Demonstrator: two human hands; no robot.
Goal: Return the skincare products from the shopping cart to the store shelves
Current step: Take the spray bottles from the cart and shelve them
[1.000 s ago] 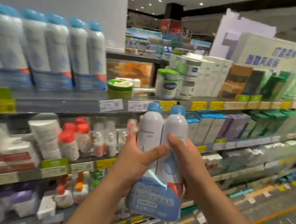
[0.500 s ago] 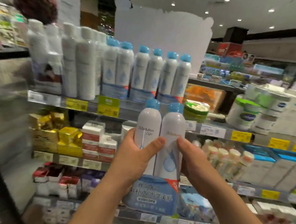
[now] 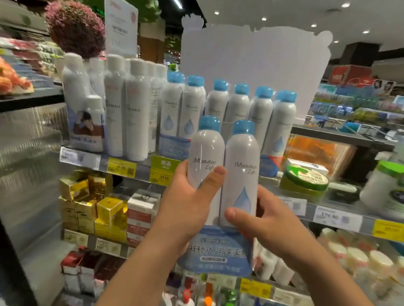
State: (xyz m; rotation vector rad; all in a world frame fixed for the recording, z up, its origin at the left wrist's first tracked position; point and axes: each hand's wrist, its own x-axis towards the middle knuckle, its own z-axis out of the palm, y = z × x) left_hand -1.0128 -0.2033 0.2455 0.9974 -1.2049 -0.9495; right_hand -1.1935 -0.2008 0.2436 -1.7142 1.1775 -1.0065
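Two hands, left hand (image 3: 189,201) and right hand (image 3: 268,217), are wrapped around the twin-pack (image 3: 223,175), raised before matching bottles (image 3: 228,104) on the top shelf (image 3: 130,165). Not yet shelved; placement remains. Cart not visible.

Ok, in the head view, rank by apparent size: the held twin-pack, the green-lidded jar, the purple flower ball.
1. Twin-pack, gripped by left hand and right hand; nearest the camera, which inflates it.
2. Purple flower ball.
3. Green-lidded jar.
The last two look close; ranking unsure.
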